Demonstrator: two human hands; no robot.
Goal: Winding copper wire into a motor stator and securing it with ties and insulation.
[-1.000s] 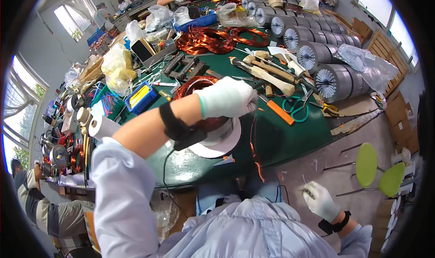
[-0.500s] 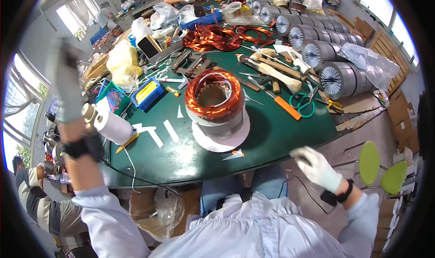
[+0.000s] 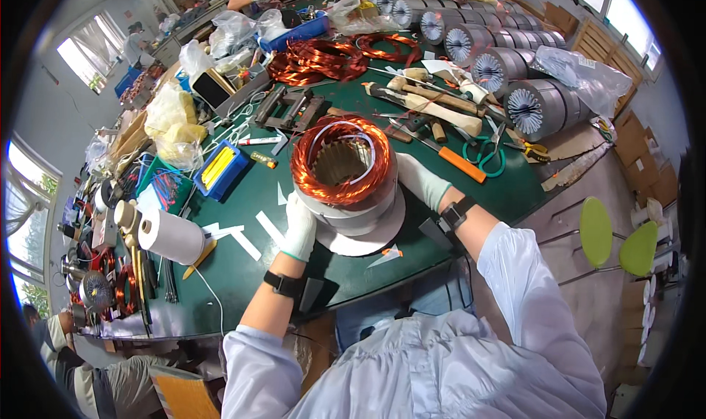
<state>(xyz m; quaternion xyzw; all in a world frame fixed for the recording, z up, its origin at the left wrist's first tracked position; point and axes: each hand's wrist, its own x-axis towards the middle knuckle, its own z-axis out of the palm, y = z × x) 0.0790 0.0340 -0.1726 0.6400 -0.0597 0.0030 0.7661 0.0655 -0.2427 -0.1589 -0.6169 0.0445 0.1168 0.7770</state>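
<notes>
A motor stator point(image 3: 357, 217) stands upright on a round white pad point(image 3: 356, 247) at the table's near side. A thick ring of copper windings point(image 3: 309, 170) bulges over its top, and a pale cord runs round the ring. My left hand point(image 3: 299, 229), in a white glove, is pressed to the stator's left side. From the right, my gloved right hand point(image 3: 421, 180) holds the opposite side, its fingers mostly hidden behind the stator. White paper strips point(image 3: 271, 229) lie left of it, and a small white and orange scrap point(image 3: 385, 257) lies in front.
A white thread spool point(image 3: 170, 236) and a blue tray point(image 3: 220, 170) stand on the left. Copper coils point(image 3: 316, 60) lie at the back. Green-handled scissors point(image 3: 484, 158), an orange-handled tool point(image 3: 462, 164) and mallets are on the right, before rows of grey stators point(image 3: 548, 110).
My left hand has come down from the raised left side onto the stator. My right hand has moved in from the near right to its other side. The view has shifted slightly.
</notes>
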